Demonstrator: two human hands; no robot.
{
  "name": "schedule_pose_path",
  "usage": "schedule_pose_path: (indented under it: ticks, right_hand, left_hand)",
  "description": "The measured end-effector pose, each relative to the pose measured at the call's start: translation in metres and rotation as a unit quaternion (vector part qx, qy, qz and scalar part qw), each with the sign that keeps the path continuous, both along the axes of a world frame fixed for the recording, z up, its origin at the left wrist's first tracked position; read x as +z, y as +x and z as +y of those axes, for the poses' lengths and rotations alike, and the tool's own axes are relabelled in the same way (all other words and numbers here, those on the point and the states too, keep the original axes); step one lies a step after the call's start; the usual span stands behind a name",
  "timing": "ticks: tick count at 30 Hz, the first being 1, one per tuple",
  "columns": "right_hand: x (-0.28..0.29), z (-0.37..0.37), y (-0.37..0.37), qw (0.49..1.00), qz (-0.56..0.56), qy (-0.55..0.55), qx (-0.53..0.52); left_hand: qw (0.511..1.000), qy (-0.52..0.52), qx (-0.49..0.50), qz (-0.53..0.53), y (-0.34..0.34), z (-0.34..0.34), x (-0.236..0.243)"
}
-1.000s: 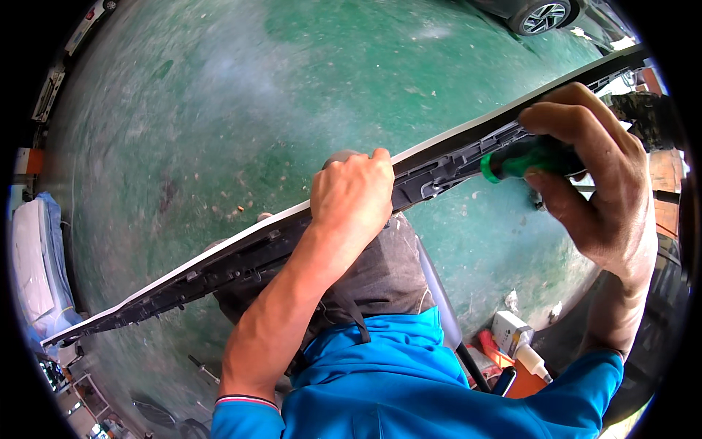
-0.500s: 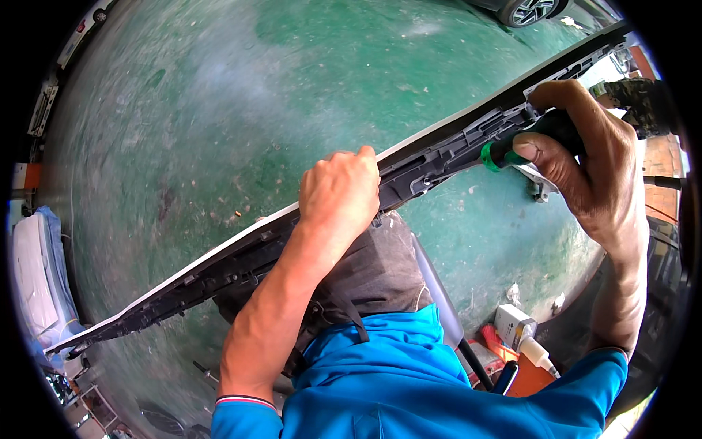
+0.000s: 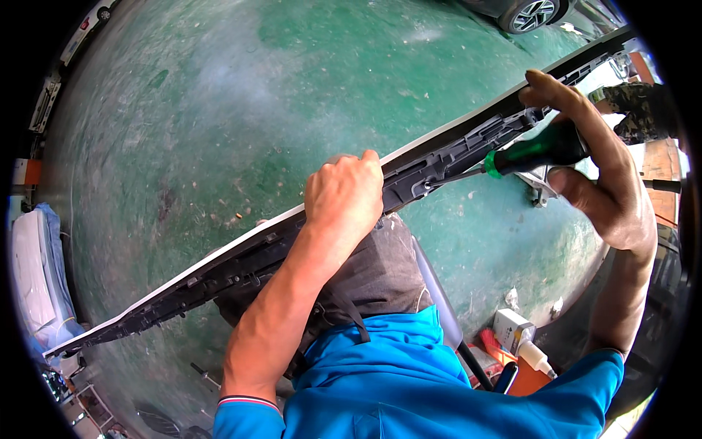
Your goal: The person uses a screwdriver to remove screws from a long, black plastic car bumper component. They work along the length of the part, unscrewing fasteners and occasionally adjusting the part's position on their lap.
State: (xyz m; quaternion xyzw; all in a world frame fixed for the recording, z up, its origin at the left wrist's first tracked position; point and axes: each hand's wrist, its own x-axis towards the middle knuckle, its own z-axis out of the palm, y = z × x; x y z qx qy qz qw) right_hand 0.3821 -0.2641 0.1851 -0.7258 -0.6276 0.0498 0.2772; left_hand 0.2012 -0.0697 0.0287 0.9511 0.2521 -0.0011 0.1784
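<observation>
A long dark plastic car trim panel (image 3: 468, 150) with a white edge runs diagonally across my lap, its clip-studded inner side facing me. My left hand (image 3: 342, 192) is closed over it near the middle, knuckles up. At the right, my right hand (image 3: 614, 175) has a screwdriver (image 3: 545, 150) with a black and green handle. The handle's butt lies against the inside of this hand, while thumb and forefinger stand away from it. Its shaft reaches a metal piece (image 3: 425, 189) on the panel; the tip's exact contact is unclear. The other right fingers are mostly hidden.
Below lies a scuffed green floor (image 3: 219, 132). A car wheel (image 3: 532, 14) shows at the top, camouflage fabric (image 3: 636, 106) at the right. A white box (image 3: 512, 327) and a white bottle (image 3: 536, 357) stand at lower right. Wrapped white panels (image 3: 36, 271) are at the left.
My right thumb has lifted off the screwdriver handle and the forefinger has stretched out, leaving more of the handle visible. The left hand keeps its grip, shifted only slightly.
</observation>
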Motion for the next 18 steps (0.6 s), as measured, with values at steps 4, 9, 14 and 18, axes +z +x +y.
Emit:
schedule_pose_path:
  ticks: [4, 9, 14, 18]
  right_hand:
    - [0.004, -0.004, -0.004, 0.992, -0.04, -0.077, -0.094]
    - [-0.002, -0.006, 0.001, 0.999, -0.012, 0.006, -0.049]
    - [-0.002, -0.01, 0.0, 0.996, -0.039, -0.033, -0.073]
    - [0.004, -0.009, 0.0, 0.997, 0.003, -0.051, -0.056]
  left_hand:
    - [1.0, -0.001, 0.002, -0.005, -0.001, -0.001, 0.0]
    - [1.0, -0.007, 0.0, 0.0, -0.001, 0.0, 0.001]
    - [1.0, -0.009, -0.005, -0.005, 0.0, 0.0, 0.001]
    - [1.0, -0.007, -0.003, -0.005, -0.001, -0.001, 0.001]
